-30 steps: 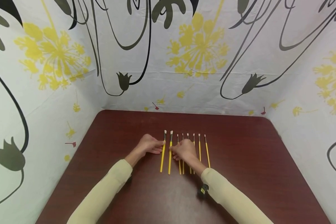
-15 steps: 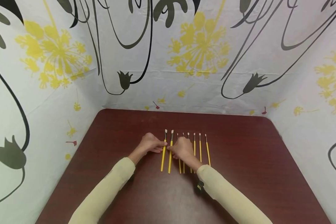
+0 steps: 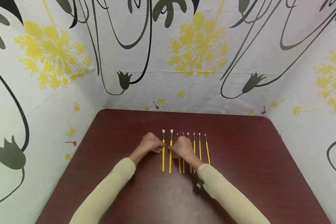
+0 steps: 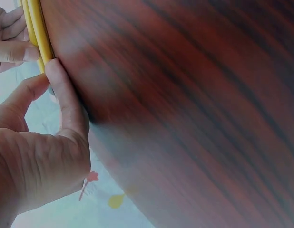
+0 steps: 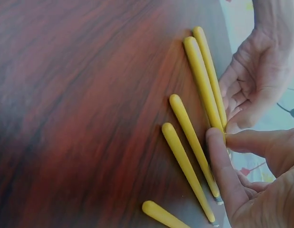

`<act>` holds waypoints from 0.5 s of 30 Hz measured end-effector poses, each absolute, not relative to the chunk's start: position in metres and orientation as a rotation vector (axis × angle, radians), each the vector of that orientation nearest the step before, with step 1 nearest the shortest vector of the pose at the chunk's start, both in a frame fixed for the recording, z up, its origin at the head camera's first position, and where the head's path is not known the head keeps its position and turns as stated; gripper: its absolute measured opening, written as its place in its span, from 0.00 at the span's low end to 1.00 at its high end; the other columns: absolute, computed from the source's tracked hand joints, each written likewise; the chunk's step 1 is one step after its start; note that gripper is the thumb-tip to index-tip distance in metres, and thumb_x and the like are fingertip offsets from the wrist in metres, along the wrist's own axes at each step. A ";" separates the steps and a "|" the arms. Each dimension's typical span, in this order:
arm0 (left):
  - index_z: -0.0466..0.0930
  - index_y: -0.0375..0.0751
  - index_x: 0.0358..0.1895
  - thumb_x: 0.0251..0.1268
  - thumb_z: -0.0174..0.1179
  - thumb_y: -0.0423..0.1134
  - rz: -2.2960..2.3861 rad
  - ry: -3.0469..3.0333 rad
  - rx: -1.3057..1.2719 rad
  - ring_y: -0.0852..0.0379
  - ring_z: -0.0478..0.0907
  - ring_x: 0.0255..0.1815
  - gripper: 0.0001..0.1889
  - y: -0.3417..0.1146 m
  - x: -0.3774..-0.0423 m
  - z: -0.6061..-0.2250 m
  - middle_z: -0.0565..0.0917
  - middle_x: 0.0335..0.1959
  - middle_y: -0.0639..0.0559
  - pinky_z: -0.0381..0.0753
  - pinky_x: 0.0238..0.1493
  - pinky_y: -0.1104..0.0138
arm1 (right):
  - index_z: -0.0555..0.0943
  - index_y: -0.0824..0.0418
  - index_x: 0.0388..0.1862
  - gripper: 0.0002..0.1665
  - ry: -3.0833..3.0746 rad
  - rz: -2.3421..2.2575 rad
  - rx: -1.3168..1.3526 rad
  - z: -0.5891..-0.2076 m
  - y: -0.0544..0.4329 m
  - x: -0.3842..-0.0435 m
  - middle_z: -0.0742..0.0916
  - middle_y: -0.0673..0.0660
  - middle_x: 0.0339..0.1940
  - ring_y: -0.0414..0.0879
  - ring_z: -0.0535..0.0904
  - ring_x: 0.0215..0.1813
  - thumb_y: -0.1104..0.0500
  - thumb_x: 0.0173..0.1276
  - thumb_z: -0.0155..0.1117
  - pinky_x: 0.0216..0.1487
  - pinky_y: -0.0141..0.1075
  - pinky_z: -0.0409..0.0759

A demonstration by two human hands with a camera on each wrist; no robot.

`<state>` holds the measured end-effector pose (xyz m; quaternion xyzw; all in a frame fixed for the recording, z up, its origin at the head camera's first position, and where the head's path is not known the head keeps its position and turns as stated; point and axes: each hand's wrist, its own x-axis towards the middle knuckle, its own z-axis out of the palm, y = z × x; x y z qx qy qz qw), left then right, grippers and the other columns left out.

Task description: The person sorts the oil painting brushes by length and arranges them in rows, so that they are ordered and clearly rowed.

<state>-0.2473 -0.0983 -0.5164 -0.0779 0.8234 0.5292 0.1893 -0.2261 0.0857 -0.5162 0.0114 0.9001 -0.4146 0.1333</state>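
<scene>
Two yellow-handled paintbrushes lie side by side at the left end of a row in the head view. My left hand [image 3: 149, 143] pinches the leftmost paintbrush [image 3: 163, 161] between thumb and finger. Just right of it, my right hand [image 3: 182, 147] pinches the second paintbrush [image 3: 170, 163] near the upper handle. Both brushes have pale, flat bristles pointing to the far side. Up close, the right wrist view has the right thumb and finger [image 5: 217, 142] on either side of the second handle. There the left hand [image 5: 256, 80] is behind the outer brush.
Several thinner paintbrushes [image 3: 200, 149] continue the row to the right, partly hidden by the right hand and forearm. All rest on a dark red-brown wooden table [image 3: 240, 155]. Behind the table's far edge hangs a white patterned cloth [image 3: 196, 102], which also covers both sides.
The leftmost paintbrush has turned from slightly tilted to nearly straight, its bristle end shifting left. My right hand has moved a little left and away, staying on the second brush.
</scene>
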 end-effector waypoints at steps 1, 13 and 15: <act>0.88 0.30 0.34 0.62 0.74 0.34 1.491 2.309 -0.212 0.57 0.89 0.22 0.08 -0.099 -0.247 -0.516 0.90 0.26 0.42 0.93 0.30 0.63 | 0.89 0.62 0.21 0.17 2.589 -1.226 0.039 -0.516 0.087 -0.226 0.89 0.55 0.15 0.47 0.89 0.19 0.56 0.69 0.77 0.22 0.38 0.89; 0.87 0.22 0.42 0.64 0.66 0.31 1.585 2.090 -0.183 0.54 0.91 0.28 0.11 -0.109 -0.251 -0.512 0.91 0.31 0.40 0.95 0.38 0.59 | 0.89 0.68 0.34 0.12 2.271 -1.516 0.087 -0.515 0.103 -0.226 0.91 0.62 0.24 0.47 0.90 0.23 0.59 0.71 0.74 0.33 0.42 0.94; 0.87 0.22 0.43 0.65 0.66 0.31 1.590 2.072 -0.175 0.54 0.90 0.28 0.11 -0.110 -0.252 -0.512 0.90 0.30 0.42 0.95 0.38 0.60 | 0.89 0.68 0.34 0.12 2.256 -1.521 0.091 -0.514 0.105 -0.227 0.91 0.62 0.24 0.47 0.90 0.24 0.59 0.71 0.74 0.33 0.42 0.94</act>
